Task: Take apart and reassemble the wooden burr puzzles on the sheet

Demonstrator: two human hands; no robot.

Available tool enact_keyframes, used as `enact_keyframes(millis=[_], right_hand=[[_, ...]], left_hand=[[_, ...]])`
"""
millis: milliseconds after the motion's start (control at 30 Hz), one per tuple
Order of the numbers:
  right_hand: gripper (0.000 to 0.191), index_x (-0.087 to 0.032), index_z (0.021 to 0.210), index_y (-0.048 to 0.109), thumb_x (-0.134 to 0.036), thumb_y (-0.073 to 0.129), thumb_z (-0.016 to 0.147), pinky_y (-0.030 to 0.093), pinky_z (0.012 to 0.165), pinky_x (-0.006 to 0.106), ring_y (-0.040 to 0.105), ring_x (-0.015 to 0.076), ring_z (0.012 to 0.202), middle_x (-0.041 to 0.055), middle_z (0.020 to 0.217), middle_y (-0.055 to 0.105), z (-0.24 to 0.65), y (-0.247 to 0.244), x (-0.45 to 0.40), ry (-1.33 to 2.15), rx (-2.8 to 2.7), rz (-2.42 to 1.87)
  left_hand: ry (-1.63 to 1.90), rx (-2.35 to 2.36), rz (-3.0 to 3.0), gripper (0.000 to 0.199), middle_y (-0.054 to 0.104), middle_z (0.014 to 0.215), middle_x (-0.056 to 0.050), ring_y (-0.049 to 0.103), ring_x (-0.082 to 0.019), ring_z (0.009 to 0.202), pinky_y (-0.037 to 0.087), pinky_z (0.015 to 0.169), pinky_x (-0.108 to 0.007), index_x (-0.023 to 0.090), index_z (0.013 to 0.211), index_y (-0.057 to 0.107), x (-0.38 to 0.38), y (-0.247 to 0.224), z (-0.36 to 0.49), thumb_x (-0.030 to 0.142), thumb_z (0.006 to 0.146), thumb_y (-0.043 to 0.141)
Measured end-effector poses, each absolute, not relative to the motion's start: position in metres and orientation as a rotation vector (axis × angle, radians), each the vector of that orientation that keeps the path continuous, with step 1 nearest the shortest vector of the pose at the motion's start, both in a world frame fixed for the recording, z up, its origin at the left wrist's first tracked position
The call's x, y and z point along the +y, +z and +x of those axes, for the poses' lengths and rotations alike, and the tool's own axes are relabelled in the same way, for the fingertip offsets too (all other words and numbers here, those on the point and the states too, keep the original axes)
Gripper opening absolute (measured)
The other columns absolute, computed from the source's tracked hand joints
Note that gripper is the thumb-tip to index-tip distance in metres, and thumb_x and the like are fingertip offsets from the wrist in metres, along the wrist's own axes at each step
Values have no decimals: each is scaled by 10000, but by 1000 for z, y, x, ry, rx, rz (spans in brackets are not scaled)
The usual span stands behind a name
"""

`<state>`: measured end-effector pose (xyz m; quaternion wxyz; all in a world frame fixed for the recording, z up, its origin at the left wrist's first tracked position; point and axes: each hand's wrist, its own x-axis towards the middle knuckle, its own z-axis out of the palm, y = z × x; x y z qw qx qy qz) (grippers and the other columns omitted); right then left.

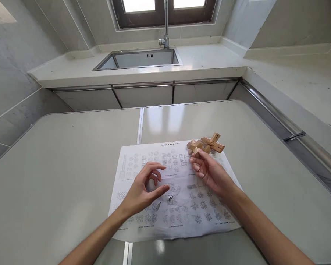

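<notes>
A large printed sheet (182,221) covered with small diagrams lies on the table. Over its left half is my left hand (147,187), fingers curved and thumb apart, with nothing between them. Near the sheet's upper right, my right hand (209,171) has its thumb and forefinger at the lower edge of a light wooden interlocking piece (194,146). Touching or just behind that piece is a browner wooden cross-shaped piece (216,143). Whether the two wooden pieces are joined cannot be told. The right fingers are curled, palm partly up.
The pale table (71,158) has a metal seam strip (140,125) running through it. Beyond the far edge stands a white counter (204,59) with a sink (143,59) and a tap (166,29). A metal rail (273,106) runs along the counter on the right.
</notes>
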<state>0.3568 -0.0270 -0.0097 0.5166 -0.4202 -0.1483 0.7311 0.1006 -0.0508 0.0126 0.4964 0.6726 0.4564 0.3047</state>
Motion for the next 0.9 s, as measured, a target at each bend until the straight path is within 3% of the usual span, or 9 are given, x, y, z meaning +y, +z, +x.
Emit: enact_keyframes(millis=[333, 567, 733, 900], right_hand=[[238, -187, 861, 679, -405, 764, 905, 481, 429, 142, 536, 72, 552, 4, 783, 651, 361, -15, -22, 1824, -258, -931], [290, -213, 872, 664, -494, 716, 920, 465, 390, 190, 519, 102, 526, 13, 779, 633, 362, -17, -21, 1812, -340, -995], [350, -212, 915, 620, -545, 728, 910, 461, 398, 180, 545, 100, 532, 1, 774, 644, 350, -11, -28, 1856, -482, -1039], [380, -215, 868, 570, -567, 680, 960, 494, 462, 231, 568, 112, 528, -2, 774, 666, 335, -6, -41, 1705, -1004, -1042]], left_hand=[[740, 1104, 1650, 350, 583, 1229, -89, 603, -155, 855, 555, 833, -329, 267, 1232, 641, -50, 16, 100, 446, 945, 732], [721, 1108, 1625, 286, 611, 1167, -79, 615, -157, 829, 546, 811, -320, 261, 1191, 654, -46, 18, 95, 441, 972, 689], [766, 1173, 1622, 254, 664, 996, -53, 629, -184, 883, 516, 819, -299, 240, 1136, 680, -36, 16, 82, 443, 985, 657], [865, 1384, 1565, 251, 523, 703, 28, 482, -125, 637, 411, 599, -236, 204, 925, 687, -19, 16, 61, 454, 946, 677]])
